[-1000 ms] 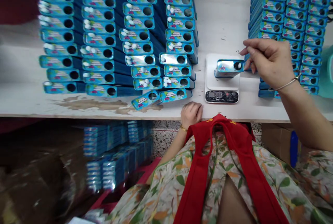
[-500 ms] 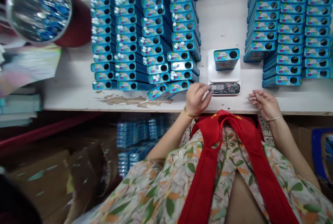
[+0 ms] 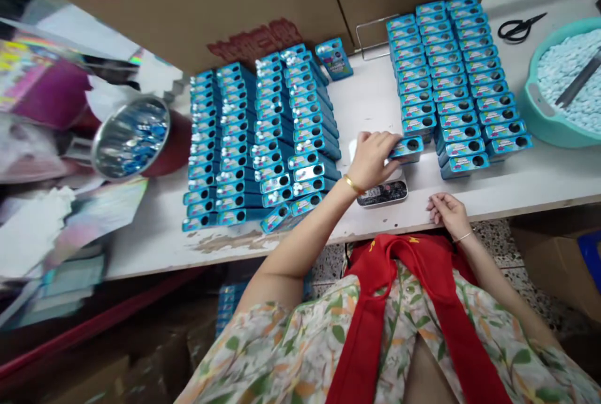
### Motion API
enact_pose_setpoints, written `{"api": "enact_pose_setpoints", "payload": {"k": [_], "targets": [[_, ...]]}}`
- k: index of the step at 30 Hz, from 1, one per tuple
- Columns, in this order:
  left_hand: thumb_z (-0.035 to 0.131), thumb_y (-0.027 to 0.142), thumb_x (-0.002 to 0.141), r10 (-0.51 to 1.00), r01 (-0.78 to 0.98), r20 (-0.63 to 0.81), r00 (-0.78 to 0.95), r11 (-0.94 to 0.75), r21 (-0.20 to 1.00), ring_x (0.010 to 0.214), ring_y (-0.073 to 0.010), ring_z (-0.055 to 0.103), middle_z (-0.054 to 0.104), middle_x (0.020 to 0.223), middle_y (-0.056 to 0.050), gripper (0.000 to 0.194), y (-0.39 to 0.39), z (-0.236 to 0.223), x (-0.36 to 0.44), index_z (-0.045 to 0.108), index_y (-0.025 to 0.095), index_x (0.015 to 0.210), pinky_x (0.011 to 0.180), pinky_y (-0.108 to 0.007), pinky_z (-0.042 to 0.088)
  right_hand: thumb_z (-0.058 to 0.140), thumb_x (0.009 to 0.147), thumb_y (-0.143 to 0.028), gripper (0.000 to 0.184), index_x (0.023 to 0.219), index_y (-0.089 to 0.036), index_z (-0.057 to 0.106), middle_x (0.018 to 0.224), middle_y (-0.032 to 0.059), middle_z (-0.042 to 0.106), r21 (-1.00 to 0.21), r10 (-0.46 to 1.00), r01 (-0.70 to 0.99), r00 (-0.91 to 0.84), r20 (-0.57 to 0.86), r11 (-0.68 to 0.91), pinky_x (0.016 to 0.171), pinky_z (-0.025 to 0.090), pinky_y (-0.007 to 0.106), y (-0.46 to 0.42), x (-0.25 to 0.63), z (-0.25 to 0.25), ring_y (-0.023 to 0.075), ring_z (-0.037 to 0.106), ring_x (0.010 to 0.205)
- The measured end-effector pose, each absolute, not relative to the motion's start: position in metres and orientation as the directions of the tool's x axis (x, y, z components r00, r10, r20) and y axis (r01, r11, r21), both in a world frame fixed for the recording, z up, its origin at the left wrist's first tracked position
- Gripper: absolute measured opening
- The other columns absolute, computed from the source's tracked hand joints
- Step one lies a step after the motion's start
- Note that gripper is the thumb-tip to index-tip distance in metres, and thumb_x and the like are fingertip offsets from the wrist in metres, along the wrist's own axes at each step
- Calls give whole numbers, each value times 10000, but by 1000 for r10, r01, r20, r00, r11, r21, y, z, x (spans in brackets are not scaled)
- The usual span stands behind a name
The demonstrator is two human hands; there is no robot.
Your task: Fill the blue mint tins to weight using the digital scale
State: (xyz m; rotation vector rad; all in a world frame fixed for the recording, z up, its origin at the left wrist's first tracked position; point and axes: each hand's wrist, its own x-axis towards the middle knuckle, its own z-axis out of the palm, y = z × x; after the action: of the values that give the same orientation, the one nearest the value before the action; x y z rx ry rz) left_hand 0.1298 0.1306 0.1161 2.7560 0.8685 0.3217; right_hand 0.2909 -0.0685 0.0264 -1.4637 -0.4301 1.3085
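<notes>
My left hand (image 3: pixel 374 158) grips a blue candy tin (image 3: pixel 407 148) from its left side. The tin is upright, its round hole facing up, over the right edge of a small white kitchen scale (image 3: pixel 382 193). My hand and the tin hide most of the weighing plate; the dark display strip shows below my wrist. My right hand (image 3: pixel 449 212) rests by the table's front edge, right of the scale. Its fingers are curled together, and I cannot make out whether anything is between them. Rows of matching tins (image 3: pixel 460 119) stand just beyond it.
More tin rows (image 3: pixel 305 131) stand at left, many with white candies on top. A metal pot (image 3: pixel 96 153) holds blue-and-silver pieces. A turquoise basin (image 3: pixel 535 103) of pale candies and black scissors (image 3: pixel 519 29) are at right. A cardboard box (image 3: pixel 197 9) lines the back.
My left hand has moved from the scale's display to the tin and taken hold of it. The tin has shifted right on the scale. The view has tilted and widened toward the right.
</notes>
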Motion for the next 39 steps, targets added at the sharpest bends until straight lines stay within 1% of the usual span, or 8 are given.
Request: {"api": "enact_pose_setpoints", "payload": {"k": [6, 10, 14, 18, 23, 29, 35, 39], "targets": [[587, 400, 904, 549, 517, 117, 827, -826, 225, 1112, -308, 525, 597, 1237, -162, 433, 129, 96, 183, 553, 146, 1253, 877, -420, 337, 769, 695, -630, 528, 776, -142, 586, 682, 19, 630, -850, 809, -362, 313, -497, -382, 408, 401, 166, -74, 290, 30, 56, 502, 444], [562, 570, 889, 548, 492, 253, 798, -833, 253, 1172, -297, 505, 570, 1287, -157, 567, 174, 87, 178, 508, 189, 1306, 951, -427, 344, 737, 761, -607, 479, 802, -149, 604, 649, 20, 622, -847, 798, -342, 317, -513, -408, 417, 393, 166, -78, 288, 26, 59, 482, 436], [555, 478, 906, 749, 706, 359, 557, -654, 271, 1214, -312, 477, 544, 1303, -164, 460, 283, 90, 159, 527, 178, 1254, 990, -451, 344, 721, 780, -608, 457, 807, -165, 613, 622, 22, 614, -835, 781, -338, 320, -535, -434, 402, 381, 178, -80, 285, 25, 69, 465, 415], [607, 295, 834, 871, 862, 312, 379, -455, 225, 1242, -353, 437, 504, 1352, -189, 383, 391, 85, 144, 574, 168, 1194, 1006, -529, 336, 720, 766, -624, 456, 805, -180, 624, 592, 13, 593, -820, 753, -339, 338, -564, -462, 379, 365, 188, -80, 280, 28, 81, 450, 398], [574, 226, 839, 853, 857, 141, 503, -514, 49, 1332, -352, 386, 512, 1366, -152, 228, 436, 75, 136, 640, 157, 1046, 1106, -608, 250, 717, 765, -628, 470, 838, -173, 624, 595, 15, 599, -786, 712, -361, 344, -612, -502, 372, 345, 190, -80, 279, 29, 80, 441, 385], [272, 375, 998, 735, 734, 47, 676, -678, 46, 1274, -352, 458, 544, 1144, -114, 489, 371, 105, 116, 623, 35, 984, 1060, -601, 300, 757, 769, -558, 432, 880, -165, 618, 661, 22, 641, -780, 729, -367, 300, -615, -507, 419, 395, 180, -79, 289, 32, 69, 490, 423], [582, 410, 861, 609, 597, 9, 793, -780, 186, 1048, -297, 594, 584, 1010, -64, 263, 219, 155, 102, 633, 160, 923, 910, -483, 468, 819, 674, -563, 495, 861, -151, 619, 715, 40, 671, -798, 746, -370, 312, -589, -476, 427, 439, 185, -72, 293, 32, 80, 545, 455], [605, 278, 838, 524, 534, -107, 845, -839, 109, 919, -251, 613, 616, 961, -68, 176, 168, 159, 112, 613, 186, 988, 774, -370, 492, 836, 647, -557, 508, 845, -144, 617, 717, 48, 677, -825, 773, -366, 323, -546, -430, 439, 466, 183, -69, 295, 29, 97, 591, 498]]}}
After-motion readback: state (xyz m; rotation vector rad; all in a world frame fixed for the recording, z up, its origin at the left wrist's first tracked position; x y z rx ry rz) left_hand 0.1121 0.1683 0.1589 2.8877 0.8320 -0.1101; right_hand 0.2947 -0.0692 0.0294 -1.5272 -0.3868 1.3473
